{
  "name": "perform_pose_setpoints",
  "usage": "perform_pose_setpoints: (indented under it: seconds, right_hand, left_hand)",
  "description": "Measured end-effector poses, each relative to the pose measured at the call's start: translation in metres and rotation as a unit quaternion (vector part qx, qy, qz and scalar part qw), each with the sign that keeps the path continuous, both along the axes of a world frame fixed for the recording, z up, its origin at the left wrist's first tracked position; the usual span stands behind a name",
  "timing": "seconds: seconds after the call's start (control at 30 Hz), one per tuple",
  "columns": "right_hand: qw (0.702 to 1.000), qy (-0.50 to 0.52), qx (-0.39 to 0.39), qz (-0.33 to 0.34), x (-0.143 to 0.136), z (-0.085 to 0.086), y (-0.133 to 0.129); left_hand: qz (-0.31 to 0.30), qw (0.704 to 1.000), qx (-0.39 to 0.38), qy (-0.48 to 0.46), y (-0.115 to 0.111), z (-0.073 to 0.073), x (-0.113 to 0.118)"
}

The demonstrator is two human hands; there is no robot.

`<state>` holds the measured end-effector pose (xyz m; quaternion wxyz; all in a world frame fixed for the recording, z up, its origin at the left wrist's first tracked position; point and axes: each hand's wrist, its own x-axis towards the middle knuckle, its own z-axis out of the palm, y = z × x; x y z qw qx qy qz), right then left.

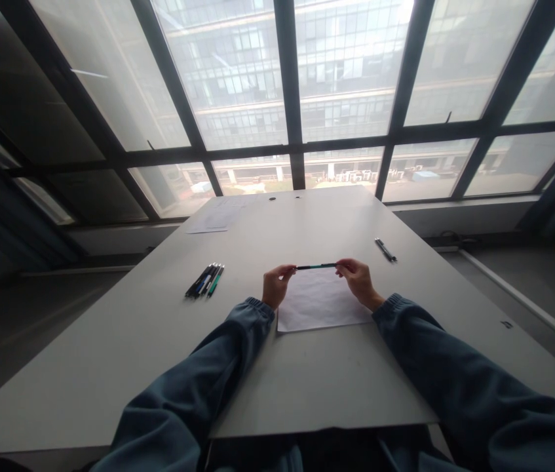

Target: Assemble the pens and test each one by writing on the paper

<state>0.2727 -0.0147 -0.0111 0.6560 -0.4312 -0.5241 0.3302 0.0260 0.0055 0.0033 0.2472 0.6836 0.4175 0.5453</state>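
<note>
A dark pen with a green section (317,266) is held level above the far edge of a white paper sheet (324,305). My left hand (277,284) pinches its left end, and my right hand (356,278) pinches its right end. To the left on the table lies a group of several pens (204,281), mostly black, with a green one at the right side. Past my right hand, a small set of dark pens (386,250) rests on the tabletop.
The white table (257,242) reaches toward large windows. Other papers (215,217) lie at its far left. Two small dark round spots show near the far edge, and a small dark item (506,324) is near the right edge.
</note>
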Motion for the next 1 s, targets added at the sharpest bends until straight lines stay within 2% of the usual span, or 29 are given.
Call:
perform_pose_setpoints:
  seconds: [1.0]
  right_hand:
    - [1.000, -0.019, 0.015, -0.011, 0.0009, -0.0022, 0.0025]
  left_hand:
    - [-0.009, 1.000, 0.010, 0.002, -0.0011, 0.0004, 0.0002]
